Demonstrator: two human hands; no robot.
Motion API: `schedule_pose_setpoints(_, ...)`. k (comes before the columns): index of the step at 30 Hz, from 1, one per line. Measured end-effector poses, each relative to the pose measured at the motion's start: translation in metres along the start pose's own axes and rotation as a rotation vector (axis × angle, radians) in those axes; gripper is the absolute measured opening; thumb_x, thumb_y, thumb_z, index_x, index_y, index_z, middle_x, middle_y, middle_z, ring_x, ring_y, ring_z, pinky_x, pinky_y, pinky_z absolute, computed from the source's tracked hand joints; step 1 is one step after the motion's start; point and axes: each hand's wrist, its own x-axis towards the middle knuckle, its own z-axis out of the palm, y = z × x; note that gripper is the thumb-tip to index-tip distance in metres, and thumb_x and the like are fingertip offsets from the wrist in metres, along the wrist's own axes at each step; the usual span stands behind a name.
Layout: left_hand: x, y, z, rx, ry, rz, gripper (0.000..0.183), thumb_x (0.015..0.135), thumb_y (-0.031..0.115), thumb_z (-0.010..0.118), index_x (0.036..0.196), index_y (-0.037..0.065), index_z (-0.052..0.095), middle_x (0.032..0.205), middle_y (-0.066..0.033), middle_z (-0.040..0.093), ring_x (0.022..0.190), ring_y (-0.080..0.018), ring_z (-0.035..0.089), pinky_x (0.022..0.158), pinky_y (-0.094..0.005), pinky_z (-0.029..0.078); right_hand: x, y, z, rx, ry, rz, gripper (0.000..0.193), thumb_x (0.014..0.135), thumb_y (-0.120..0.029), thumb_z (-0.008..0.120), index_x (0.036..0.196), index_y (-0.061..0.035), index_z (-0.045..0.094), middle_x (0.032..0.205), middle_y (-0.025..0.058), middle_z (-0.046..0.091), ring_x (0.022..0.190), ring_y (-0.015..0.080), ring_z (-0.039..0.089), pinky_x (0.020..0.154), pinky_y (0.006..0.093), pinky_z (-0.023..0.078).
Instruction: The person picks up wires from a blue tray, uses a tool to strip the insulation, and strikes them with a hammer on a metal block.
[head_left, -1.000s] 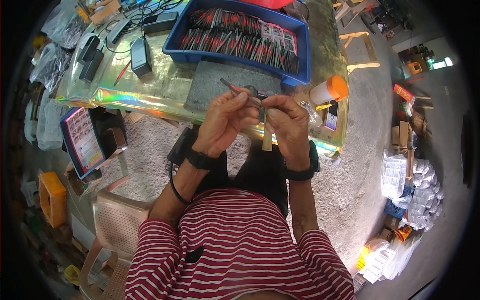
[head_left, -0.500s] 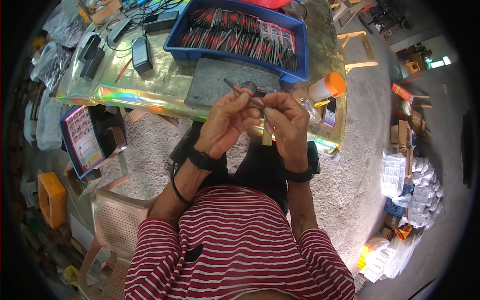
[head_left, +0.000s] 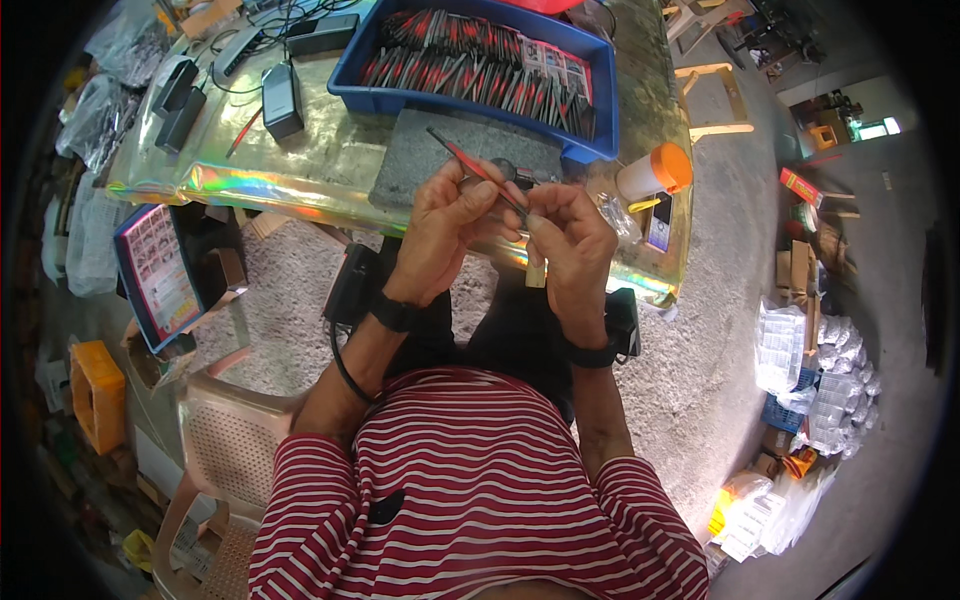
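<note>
A thin red-and-black pen-like tool (head_left: 455, 147) slants up and left over the front of the bench. My left hand (head_left: 445, 225) pinches it along its middle, fingers closed. My right hand (head_left: 570, 240) has its thumb and fingers pressed together at the lower end of the tool. Below those fingers sticks out a short pale-yellow piece (head_left: 536, 274), its upper part hidden in the hand. A dark round object (head_left: 503, 168) shows just behind the hands, on a grey slab (head_left: 425, 150); its kind is unclear.
A blue tray (head_left: 350, 98) of several similar red-and-black tools stands behind the slab. To the right are an orange-lidded jar (head_left: 655, 172) and a phone (head_left: 659, 225). Black boxy devices with cables (head_left: 282, 100) lie at left. A plastic chair (head_left: 235, 430) stands at lower left.
The tool now reaches farther up and left from my left hand, showing more of its red part. My left hand has shifted slightly left; my right hand stays nearly in place.
</note>
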Motion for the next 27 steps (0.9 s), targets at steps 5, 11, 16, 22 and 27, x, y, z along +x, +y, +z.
schedule_pose_setpoints(5, 0.000, 0.005, 0.001, 0.129, -0.047, 0.020, 0.012, 0.084, 0.010, 0.047, 0.092, 0.002, 0.046, 0.084, -0.0095, 0.057, 0.068, -0.0120, 0.056, 0.062, -0.0238, 0.049, -0.001, 0.009, 0.002, 0.091, 0.048, -0.026, 0.018, 0.075, 0.003, 0.050, 0.093, 0.0014, 0.049, 0.078, 0.0022, 0.049, 0.056, 0.0035, 0.043, 0.046, 0.0158, 0.033)
schedule_pose_setpoints(11, 0.001, 0.009, -0.001, 0.334, -0.005, 0.013, 0.018, 0.085, 0.017, 0.049, 0.093, 0.001, 0.045, 0.084, -0.0101, 0.057, 0.066, -0.0121, 0.057, 0.058, -0.0238, 0.049, -0.001, 0.023, 0.004, -0.091, 0.103, -0.091, 0.018, 0.076, 0.002, 0.051, 0.094, 0.0002, 0.048, 0.078, 0.0015, 0.049, 0.059, 0.0031, 0.044, 0.050, 0.0154, 0.035)
schedule_pose_setpoints(16, 0.002, 0.006, -0.005, 0.410, 0.085, -0.037, 0.015, 0.082, 0.013, 0.052, 0.089, 0.001, 0.047, 0.076, -0.0086, 0.057, 0.063, -0.0121, 0.056, 0.054, -0.0231, 0.049, 0.000, 0.030, 0.006, -0.166, 0.147, -0.130, 0.015, 0.076, 0.004, 0.051, 0.090, 0.0011, 0.049, 0.076, 0.0005, 0.049, 0.064, 0.0032, 0.046, 0.056, 0.0158, 0.038)
schedule_pose_setpoints(22, 0.009, -0.001, -0.012, 0.467, 0.078, 0.004, 0.013, 0.082, 0.010, 0.052, 0.089, 0.001, 0.047, 0.073, -0.0082, 0.057, 0.062, -0.0120, 0.057, 0.053, -0.0237, 0.050, 0.005, 0.043, 0.005, -0.119, 0.189, -0.041, 0.015, 0.076, 0.003, 0.050, 0.090, 0.0020, 0.048, 0.077, 0.0028, 0.050, 0.063, 0.0040, 0.046, 0.055, 0.0163, 0.038)
schedule_pose_setpoints(27, 0.021, -0.008, -0.020, 0.623, 0.098, 0.042, 0.009, 0.083, 0.009, 0.050, 0.089, 0.002, 0.047, 0.073, -0.0070, 0.058, 0.061, -0.0111, 0.056, 0.052, -0.0225, 0.048, 0.008, 0.048, 0.005, 0.019, 0.194, 0.048, 0.017, 0.076, 0.003, 0.049, 0.093, 0.0037, 0.046, 0.080, 0.0059, 0.052, 0.055, 0.0045, 0.044, 0.046, 0.0171, 0.036)
